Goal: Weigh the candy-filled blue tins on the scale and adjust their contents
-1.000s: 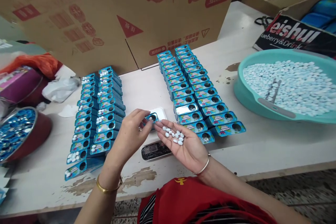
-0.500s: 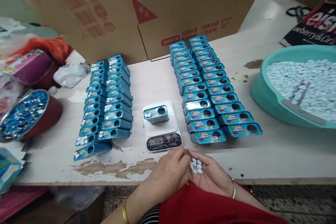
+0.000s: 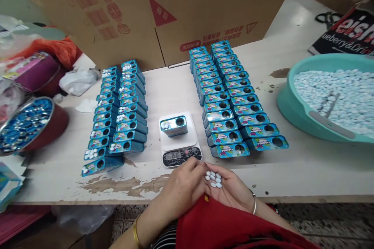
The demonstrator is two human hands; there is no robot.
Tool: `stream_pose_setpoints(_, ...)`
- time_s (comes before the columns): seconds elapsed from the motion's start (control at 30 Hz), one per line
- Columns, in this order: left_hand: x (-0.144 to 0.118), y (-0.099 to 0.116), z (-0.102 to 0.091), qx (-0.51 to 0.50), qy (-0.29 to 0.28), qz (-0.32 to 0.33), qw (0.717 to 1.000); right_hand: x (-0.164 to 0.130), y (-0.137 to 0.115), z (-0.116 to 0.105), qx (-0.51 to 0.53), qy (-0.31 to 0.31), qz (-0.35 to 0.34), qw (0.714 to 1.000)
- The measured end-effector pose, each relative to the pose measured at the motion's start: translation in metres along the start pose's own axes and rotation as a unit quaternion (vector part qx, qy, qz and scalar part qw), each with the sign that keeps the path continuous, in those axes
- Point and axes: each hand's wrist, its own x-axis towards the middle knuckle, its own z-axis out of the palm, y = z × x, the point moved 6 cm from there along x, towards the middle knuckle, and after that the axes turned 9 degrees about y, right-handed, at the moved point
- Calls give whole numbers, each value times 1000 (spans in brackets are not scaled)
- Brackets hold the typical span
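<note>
My right hand (image 3: 228,188) is cupped, palm up, with several pale oval candies (image 3: 213,177) lying in it. My left hand (image 3: 187,183) meets it at the fingertips, its fingers bent together; whatever they may pinch is hidden. Just beyond the hands, a white digital scale (image 3: 191,138) carries one blue candy tin (image 3: 173,125) with a round hole in its top. A couple of candies lie on top of that tin, at its left end. The scale's display (image 3: 174,155) is lit.
Two rows of blue tins (image 3: 124,136) stand at left, many with candies on top. Two more rows of tins (image 3: 230,138) stand right of the scale. A teal basin (image 3: 292,113) of candies with a metal scoop is far right; a red bowl (image 3: 60,122) of blue pieces is far left.
Both hands have shifted slightly left, and the candies in my right palm are spread differently. The digits on the scale's display have changed. The tin on the scale stays in place.
</note>
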Motion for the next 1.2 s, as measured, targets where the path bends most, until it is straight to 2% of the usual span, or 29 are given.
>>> stream_pose_setpoints(0.1, 9, -5, -15, -57, 35, 7, 998, 2, -6, 16, 2, -20, -22, 1000)
stream_pose_setpoints(0.23, 26, -9, -37, -48, 52, 31, 997, 5, -19, 42, 11, -39, -73, 997)
stream_pose_setpoints(0.43, 57, -15, -84, -15, 190, 64, 980, 6, -32, 64, -11, -39, -102, 994)
stream_pose_setpoints(0.53, 71, -25, -98, 21, 228, 44, 972, 7, -32, 64, -22, -33, -98, 994)
stream_pose_setpoints(0.63, 78, -36, -103, 42, 222, 27, 974, 7, -29, 57, -25, -26, -89, 995)
stream_pose_setpoints(0.83, 57, -50, -121, 107, 267, 25, 957, 3, -17, 30, -77, -58, -44, 994)
stream_pose_setpoints(1.0, 26, -59, -114, 243, 277, 56, 928, -5, -7, 11, -118, -48, 4, 992)
stream_pose_setpoints(1.1, 16, -61, -99, 265, 271, 64, 923, -9, -6, 9, -125, -47, 4, 991)
stream_pose_setpoints(1.2, 20, -59, -82, 260, 257, 68, 928, -11, -6, 10, -129, -52, 7, 990)
